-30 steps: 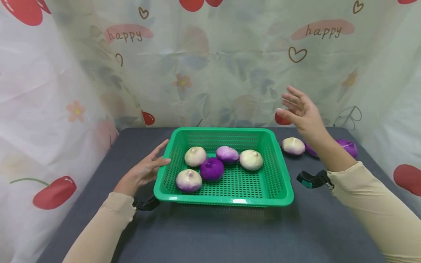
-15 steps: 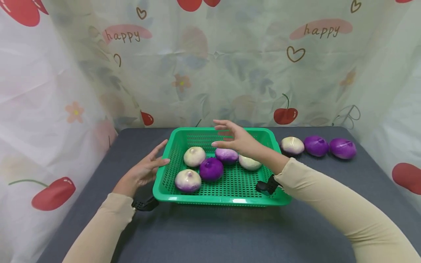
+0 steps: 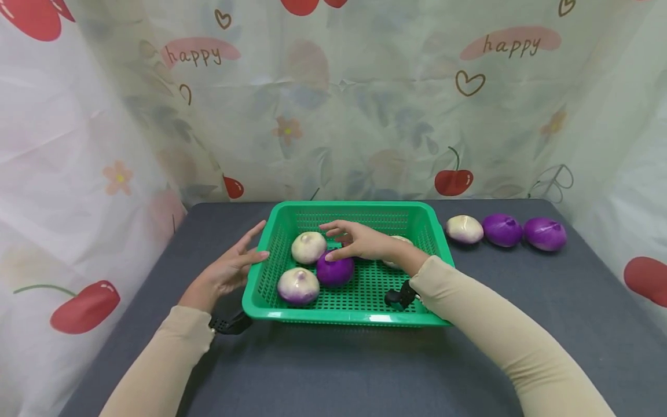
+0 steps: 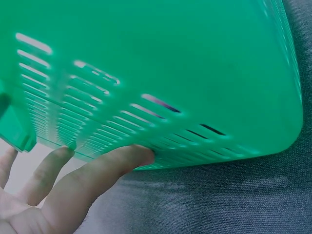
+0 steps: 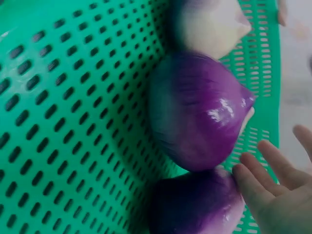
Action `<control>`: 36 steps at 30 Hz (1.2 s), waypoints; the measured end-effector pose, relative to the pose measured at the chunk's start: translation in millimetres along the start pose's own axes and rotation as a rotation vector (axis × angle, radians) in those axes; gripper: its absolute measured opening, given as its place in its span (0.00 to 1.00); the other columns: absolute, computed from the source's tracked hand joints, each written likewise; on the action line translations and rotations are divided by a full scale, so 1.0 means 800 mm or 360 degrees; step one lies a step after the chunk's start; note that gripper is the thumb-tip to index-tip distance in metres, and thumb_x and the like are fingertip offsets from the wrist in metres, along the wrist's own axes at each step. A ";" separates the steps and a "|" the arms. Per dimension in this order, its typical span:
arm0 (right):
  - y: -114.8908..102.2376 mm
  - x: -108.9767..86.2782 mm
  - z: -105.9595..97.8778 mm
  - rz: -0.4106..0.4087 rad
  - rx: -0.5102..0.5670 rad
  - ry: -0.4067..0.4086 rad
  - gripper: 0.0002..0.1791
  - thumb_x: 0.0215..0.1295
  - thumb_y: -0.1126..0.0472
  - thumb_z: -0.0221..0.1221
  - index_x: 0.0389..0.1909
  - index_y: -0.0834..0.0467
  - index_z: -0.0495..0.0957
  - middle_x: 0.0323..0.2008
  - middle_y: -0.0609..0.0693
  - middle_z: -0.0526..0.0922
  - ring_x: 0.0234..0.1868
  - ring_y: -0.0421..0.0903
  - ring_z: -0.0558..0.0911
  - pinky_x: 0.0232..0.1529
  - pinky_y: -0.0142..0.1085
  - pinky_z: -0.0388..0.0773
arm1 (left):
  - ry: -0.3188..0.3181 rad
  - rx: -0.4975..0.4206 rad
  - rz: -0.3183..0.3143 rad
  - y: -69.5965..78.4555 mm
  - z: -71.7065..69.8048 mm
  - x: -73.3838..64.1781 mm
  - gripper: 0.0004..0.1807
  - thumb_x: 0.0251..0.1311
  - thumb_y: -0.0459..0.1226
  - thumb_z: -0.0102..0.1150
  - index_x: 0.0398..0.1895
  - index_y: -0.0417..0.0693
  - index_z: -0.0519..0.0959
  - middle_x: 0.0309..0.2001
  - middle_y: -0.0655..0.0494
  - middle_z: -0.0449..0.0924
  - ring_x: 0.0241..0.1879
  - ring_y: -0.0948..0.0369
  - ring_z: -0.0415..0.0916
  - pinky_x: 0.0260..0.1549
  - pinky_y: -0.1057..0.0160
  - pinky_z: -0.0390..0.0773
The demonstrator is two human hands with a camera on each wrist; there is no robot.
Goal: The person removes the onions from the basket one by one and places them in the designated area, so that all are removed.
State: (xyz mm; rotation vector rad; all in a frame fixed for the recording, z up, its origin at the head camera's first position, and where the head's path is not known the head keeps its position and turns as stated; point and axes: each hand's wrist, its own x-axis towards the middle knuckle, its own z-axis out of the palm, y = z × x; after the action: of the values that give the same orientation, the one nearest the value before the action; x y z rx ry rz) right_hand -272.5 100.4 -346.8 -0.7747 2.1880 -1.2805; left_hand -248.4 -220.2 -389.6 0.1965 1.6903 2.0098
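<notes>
A green plastic basket (image 3: 344, 319) holds several white and purple turnips. My left hand (image 3: 224, 272) rests its extended fingers against the basket's left side; in the left wrist view the fingertips (image 4: 141, 153) meet the slotted wall. Inside the basket my right hand (image 3: 359, 241) hovers low over the turnips, fingers loosely bent. It covers the lilac turnip (image 5: 200, 204) in the head view, and in the right wrist view a fingertip is at or very near that turnip's side. The deep purple turnip (image 3: 335, 272) lies just below the hand. Two pale turnips (image 3: 309, 248) are left of it.
A pale turnip (image 3: 399, 250) at the basket's right is partly behind my right wrist. On the dark table (image 3: 333, 370), right of the basket, a white turnip (image 3: 464, 230) and two purple turnips (image 3: 502, 230) stand in a row. A patterned curtain (image 3: 344, 127) hangs around the table.
My right hand has swung left from above the turnips outside the basket, then sunk into the basket over the lilac turnip. The left hand stays at the basket's side.
</notes>
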 end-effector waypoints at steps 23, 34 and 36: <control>0.015 0.000 -0.002 0.0128 -0.0240 -0.0536 0.41 0.59 0.60 0.68 0.72 0.56 0.60 0.72 0.54 0.63 0.72 0.50 0.61 0.67 0.42 0.66 | -0.0025 0.0040 0.0032 -0.002 -0.005 0.001 0.44 0.71 0.30 0.47 0.76 0.76 0.38 0.75 0.40 0.45 0.54 0.55 0.78 0.45 0.50 0.81; 0.021 -0.005 0.004 0.0220 -0.0397 -0.0835 0.43 0.53 0.61 0.71 0.71 0.46 0.64 0.68 0.45 0.64 0.71 0.50 0.62 0.64 0.37 0.68 | -0.0026 0.0030 0.0024 -0.003 -0.002 0.002 0.44 0.71 0.30 0.48 0.76 0.75 0.38 0.75 0.40 0.46 0.53 0.55 0.79 0.44 0.50 0.82; 0.022 -0.006 0.003 0.0224 -0.0399 -0.0837 0.44 0.53 0.61 0.72 0.71 0.45 0.64 0.68 0.44 0.64 0.70 0.49 0.62 0.63 0.36 0.69 | -0.0028 0.0029 0.0024 -0.003 -0.002 0.002 0.44 0.71 0.30 0.48 0.76 0.76 0.38 0.75 0.40 0.46 0.53 0.55 0.78 0.45 0.50 0.82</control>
State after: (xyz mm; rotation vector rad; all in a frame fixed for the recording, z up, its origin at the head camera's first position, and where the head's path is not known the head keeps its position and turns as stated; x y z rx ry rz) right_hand -271.6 108.9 -363.2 -0.9118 1.9392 -0.6432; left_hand -250.0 -220.4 -392.5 0.2335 1.7019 1.9984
